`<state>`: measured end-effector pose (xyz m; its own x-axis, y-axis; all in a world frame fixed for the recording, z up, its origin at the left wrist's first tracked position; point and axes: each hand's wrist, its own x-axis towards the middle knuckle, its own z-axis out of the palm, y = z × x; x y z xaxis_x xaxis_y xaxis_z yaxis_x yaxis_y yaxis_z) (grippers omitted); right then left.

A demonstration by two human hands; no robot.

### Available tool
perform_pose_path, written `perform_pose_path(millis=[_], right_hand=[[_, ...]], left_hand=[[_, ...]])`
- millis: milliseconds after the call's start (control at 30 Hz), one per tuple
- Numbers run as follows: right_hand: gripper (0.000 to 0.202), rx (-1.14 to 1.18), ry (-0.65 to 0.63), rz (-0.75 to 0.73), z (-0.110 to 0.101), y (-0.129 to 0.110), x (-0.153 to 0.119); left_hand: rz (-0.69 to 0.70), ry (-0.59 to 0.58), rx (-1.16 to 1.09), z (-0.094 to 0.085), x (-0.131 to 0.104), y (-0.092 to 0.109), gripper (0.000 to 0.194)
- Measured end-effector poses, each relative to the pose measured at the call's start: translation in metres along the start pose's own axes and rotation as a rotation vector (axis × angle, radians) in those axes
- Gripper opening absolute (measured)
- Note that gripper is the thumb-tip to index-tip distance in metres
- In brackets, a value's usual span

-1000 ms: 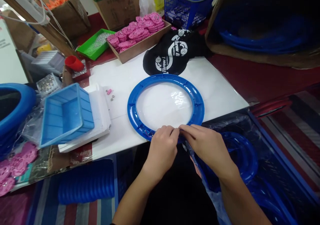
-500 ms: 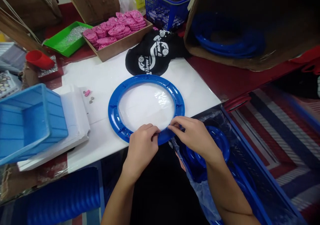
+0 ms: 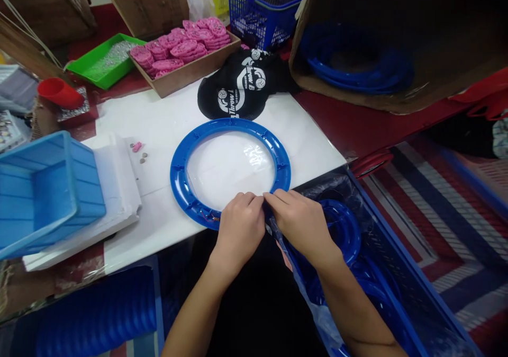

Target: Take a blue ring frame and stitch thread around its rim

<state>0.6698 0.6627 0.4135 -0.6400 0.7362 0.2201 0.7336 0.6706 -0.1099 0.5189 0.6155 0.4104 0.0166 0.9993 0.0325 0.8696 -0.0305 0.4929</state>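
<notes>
The red table (image 3: 337,118) is partly covered by a white sheet (image 3: 154,208). Beyond its near edge, at right, blue rings (image 3: 354,235) are held in a plastic-lined blue crate (image 3: 413,262); more are held in a cardboard box (image 3: 428,92) on its right side. At the middle of the near edge, a glossy blue ring (image 3: 179,174) is laid flat, its channelled, post-studded face turned up. Toward the far edge, a black cloth (image 3: 244,95) is printed in white with "Throw B". Beside it, pink pieces (image 3: 186,50) are stacked in a cardboard tray (image 3: 196,72); shiny bits (image 3: 113,57) are spread in a green tray (image 3: 103,79). The fingers of the left hand (image 3: 242,230) and right hand (image 3: 299,224) are curled together at the ring's near rim; whether anything is pinched cannot be told. Thin, wire-like parts (image 3: 215,218) are seen in the channel.
</notes>
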Motion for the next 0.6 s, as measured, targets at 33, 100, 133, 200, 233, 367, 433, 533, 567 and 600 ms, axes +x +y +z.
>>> perform_pose_path(millis=[33, 100, 133, 200, 233, 367, 433, 533, 567, 600], right_hand=[[0.03, -0.001, -0.004, 0.008, 0.0, -0.001, 0.0], [0.028, 0.026, -0.037, 0.041, -0.002, 0.001, 0.002], [0.026, 0.063, -0.063, 0.067, -0.003, 0.004, 0.003], [0.019, 0.197, -0.134, 0.131, -0.005, 0.014, 0.008], [0.018, 0.286, -0.17, 0.158, -0.006, 0.021, 0.011], [0.018, 0.562, -0.204, 0.162, -0.01, 0.044, 0.02], [0.012, 0.558, -0.158, 0.12, -0.013, 0.048, 0.023], [0.012, 0.487, -0.132, 0.063, -0.017, 0.048, 0.025], [0.013, 0.488, -0.14, 0.054, -0.017, 0.048, 0.026], [0.013, 0.506, -0.155, 0.052, -0.018, 0.048, 0.027]], left_hand=[[-0.012, 0.009, 0.002, 0.002, 0.001, 0.0, 0.021], [-0.036, 0.023, -0.003, 0.003, 0.002, 0.0, 0.02], [-0.046, 0.026, -0.006, 0.003, 0.002, 0.0, 0.019], [-0.057, 0.026, -0.024, 0.002, 0.003, -0.001, 0.018], [-0.06, 0.026, -0.039, 0.002, 0.003, -0.001, 0.017], [-0.067, 0.038, -0.082, 0.002, 0.004, -0.003, 0.016], [-0.067, 0.049, -0.086, 0.003, 0.004, -0.003, 0.015], [-0.061, 0.067, -0.092, 0.003, 0.005, -0.005, 0.014], [-0.056, 0.071, -0.095, 0.003, 0.005, -0.005, 0.014], [-0.05, 0.073, -0.098, 0.002, 0.005, -0.005, 0.014]])
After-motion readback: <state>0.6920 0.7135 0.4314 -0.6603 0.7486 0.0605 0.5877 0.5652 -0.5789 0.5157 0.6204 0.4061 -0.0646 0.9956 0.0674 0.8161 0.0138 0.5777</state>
